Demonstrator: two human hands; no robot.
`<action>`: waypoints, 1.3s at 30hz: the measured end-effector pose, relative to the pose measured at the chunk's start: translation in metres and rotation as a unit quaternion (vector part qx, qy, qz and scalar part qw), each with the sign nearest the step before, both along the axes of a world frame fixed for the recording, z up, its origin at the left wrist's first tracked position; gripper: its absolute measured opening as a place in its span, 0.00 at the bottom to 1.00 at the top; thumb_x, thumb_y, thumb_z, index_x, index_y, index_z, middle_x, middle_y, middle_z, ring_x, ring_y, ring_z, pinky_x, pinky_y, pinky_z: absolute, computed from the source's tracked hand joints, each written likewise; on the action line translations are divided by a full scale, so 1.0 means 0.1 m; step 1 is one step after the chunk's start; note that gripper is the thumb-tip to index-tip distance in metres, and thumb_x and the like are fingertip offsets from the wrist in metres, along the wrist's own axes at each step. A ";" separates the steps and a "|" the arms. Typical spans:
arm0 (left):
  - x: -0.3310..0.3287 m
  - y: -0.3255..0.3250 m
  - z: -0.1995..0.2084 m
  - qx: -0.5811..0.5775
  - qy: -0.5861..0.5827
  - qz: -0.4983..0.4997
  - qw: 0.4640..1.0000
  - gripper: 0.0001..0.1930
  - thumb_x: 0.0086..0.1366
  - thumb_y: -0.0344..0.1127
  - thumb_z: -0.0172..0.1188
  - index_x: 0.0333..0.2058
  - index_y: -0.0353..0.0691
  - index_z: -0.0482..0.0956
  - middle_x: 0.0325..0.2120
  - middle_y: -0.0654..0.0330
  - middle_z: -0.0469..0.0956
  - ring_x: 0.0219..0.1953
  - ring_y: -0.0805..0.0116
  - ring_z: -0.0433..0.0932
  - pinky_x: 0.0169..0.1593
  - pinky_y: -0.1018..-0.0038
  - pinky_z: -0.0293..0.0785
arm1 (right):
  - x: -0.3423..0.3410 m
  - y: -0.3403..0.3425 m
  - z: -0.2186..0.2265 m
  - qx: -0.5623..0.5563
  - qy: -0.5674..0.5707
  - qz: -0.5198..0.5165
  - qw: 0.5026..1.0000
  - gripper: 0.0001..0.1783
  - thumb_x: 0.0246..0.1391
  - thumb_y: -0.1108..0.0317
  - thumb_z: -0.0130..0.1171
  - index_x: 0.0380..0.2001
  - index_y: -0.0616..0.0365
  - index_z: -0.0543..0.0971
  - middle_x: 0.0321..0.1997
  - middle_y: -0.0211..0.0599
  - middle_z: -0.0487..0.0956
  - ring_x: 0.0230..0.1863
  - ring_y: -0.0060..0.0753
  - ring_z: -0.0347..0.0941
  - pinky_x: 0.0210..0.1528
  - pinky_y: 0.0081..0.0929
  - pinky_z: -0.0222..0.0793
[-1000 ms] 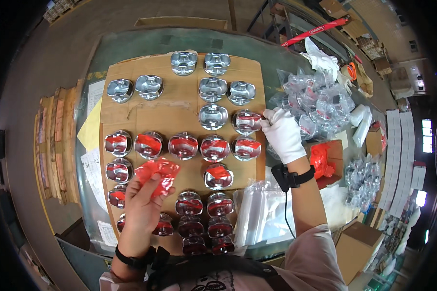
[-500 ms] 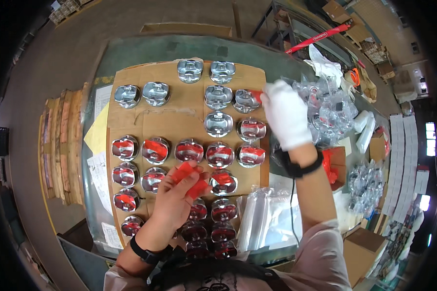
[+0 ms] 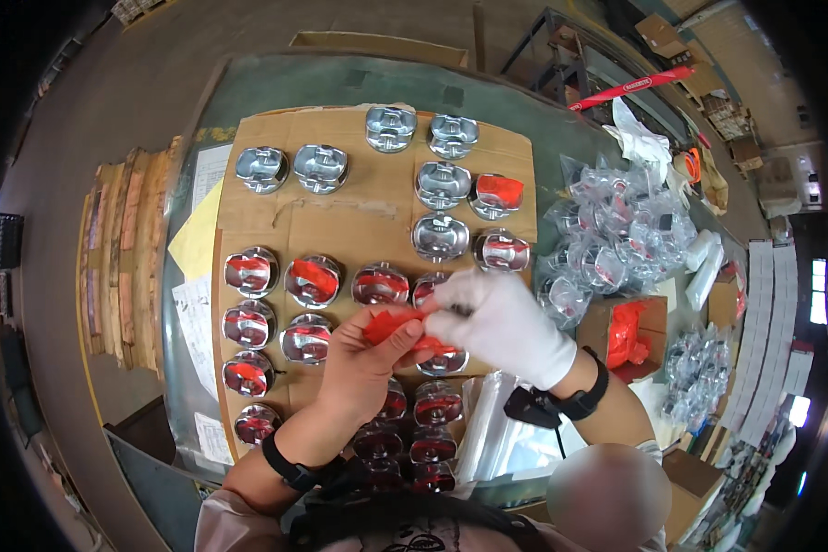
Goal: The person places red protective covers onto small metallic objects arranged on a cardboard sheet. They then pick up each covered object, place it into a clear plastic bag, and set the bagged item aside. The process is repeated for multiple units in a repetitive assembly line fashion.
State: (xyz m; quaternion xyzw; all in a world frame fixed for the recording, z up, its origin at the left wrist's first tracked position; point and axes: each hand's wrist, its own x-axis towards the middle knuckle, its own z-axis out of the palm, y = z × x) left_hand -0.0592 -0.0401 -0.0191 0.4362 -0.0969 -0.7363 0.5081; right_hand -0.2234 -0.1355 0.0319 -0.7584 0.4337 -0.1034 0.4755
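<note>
My bare left hand (image 3: 354, 373) is closed on a small stack of red slips (image 3: 388, 325), thumb on top. Meeting it over the middle of the table, my right hand (image 3: 511, 329) in a white glove has its fingertips pinched at the slips' right edge; whether one has come free is hidden. Beneath and around both hands stand rows of metal pistons (image 3: 311, 281) on a cardboard sheet (image 3: 359, 221), many with a red slip in the hollow. At the upper right, one piston (image 3: 496, 210) carries a red slip (image 3: 500, 191); several neighbours, such as a bare piston (image 3: 442, 186), show only metal.
Bagged pistons (image 3: 616, 230) are heaped on the right, beside an open carton (image 3: 655, 322) of red slips (image 3: 626, 333). Clear plastic bags (image 3: 515, 446) lie near the front edge. Papers (image 3: 193, 322) line the left side. A wooden pallet (image 3: 124, 258) stands beyond.
My right hand has left the upper-right piston, where a red slip now lies, and moved down and left to the slips in my left hand. The view has shifted slightly.
</note>
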 end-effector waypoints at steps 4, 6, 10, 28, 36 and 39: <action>0.05 0.00 -0.01 0.019 0.055 0.060 0.996 0.16 0.64 0.23 0.53 0.51 0.37 0.72 0.45 0.58 0.75 0.48 0.62 0.77 0.52 0.63 0.76 | -0.06 -0.51 -0.28 -0.340 0.177 -0.029 0.923 0.04 0.49 0.69 0.57 0.26 0.56 0.78 0.27 0.41 0.78 0.33 0.41 0.79 0.32 0.35 0.75; 0.10 0.00 0.01 0.011 0.094 0.055 0.994 0.22 0.61 0.19 0.49 0.55 0.38 0.68 0.48 0.56 0.73 0.51 0.60 0.75 0.55 0.62 0.73 | 0.04 -0.63 -0.53 -0.345 0.328 0.052 0.878 0.03 0.49 0.70 0.56 0.27 0.55 0.78 0.27 0.40 0.78 0.32 0.39 0.79 0.28 0.33 0.75; 0.16 -0.03 0.04 -0.010 0.132 0.031 0.991 0.31 0.56 0.15 0.44 0.60 0.39 0.60 0.52 0.55 0.70 0.54 0.58 0.73 0.59 0.60 0.68 | 0.16 -0.55 -0.56 -0.393 0.315 0.083 0.860 0.04 0.46 0.70 0.58 0.28 0.54 0.78 0.28 0.42 0.77 0.32 0.36 0.79 0.24 0.30 0.75; 0.39 0.31 0.37 -0.117 -0.106 -0.050 0.986 0.29 0.60 0.17 0.46 0.61 0.41 0.61 0.52 0.56 0.70 0.54 0.63 0.71 0.55 0.67 0.69 | 0.09 -1.23 -0.63 -0.277 0.282 -0.065 0.916 0.08 0.46 0.66 0.60 0.31 0.56 0.81 0.36 0.46 0.79 0.40 0.50 0.77 0.44 0.41 0.74; 0.51 0.88 0.69 -0.117 -0.146 -0.038 0.982 0.20 0.62 0.21 0.47 0.53 0.38 0.69 0.47 0.58 0.74 0.51 0.66 0.74 0.51 0.70 0.72 | -1.02 -0.41 0.66 -0.243 0.054 -0.162 0.955 0.18 0.51 0.66 0.59 0.44 0.65 0.78 0.36 0.47 0.81 0.37 0.37 0.79 0.41 0.31 0.73; 0.36 1.13 0.87 -0.117 -0.130 -0.079 0.982 0.17 0.63 0.22 0.47 0.51 0.38 0.70 0.46 0.58 0.74 0.49 0.66 0.74 0.50 0.71 0.72 | -2.05 0.08 1.23 -0.174 0.151 -0.280 0.932 0.11 0.52 0.68 0.58 0.36 0.65 0.81 0.28 0.43 0.81 0.29 0.31 0.77 0.36 0.27 0.72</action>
